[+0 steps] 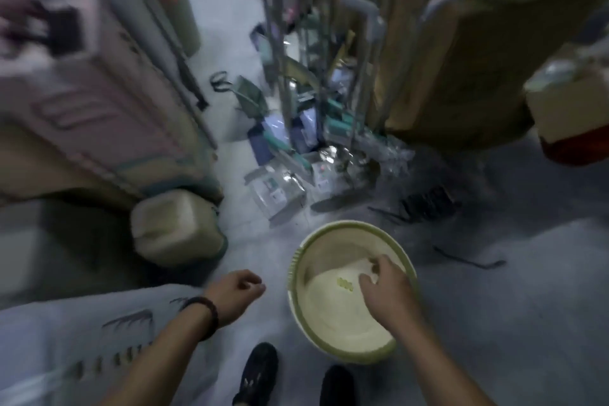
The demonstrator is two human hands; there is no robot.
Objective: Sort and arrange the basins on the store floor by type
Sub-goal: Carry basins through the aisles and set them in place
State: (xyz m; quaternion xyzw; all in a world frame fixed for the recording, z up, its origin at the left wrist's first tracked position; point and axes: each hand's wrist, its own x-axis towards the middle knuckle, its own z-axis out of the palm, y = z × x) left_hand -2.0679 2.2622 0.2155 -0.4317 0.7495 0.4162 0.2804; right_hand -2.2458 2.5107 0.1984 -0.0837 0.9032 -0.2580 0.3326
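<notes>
Here: cream basin (329,313) low by the floor (501,323), just ahead of the shoes (257,372).
Right hand (385,290) reaches inside it, fingers curled; grip unclear through blur. Left hand (235,290) hangs loosely curled, holding nothing.

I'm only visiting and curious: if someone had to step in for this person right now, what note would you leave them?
Left hand: free, fingers loosely curled, holding nothing.
Right hand: inside the cream basin, fingers curled at its inner wall; blur hides whether it grips.
Basin: down at the floor, just ahead of the shoes.
Done: no sorted group in view.
Left: set this basin with its type.
</notes>
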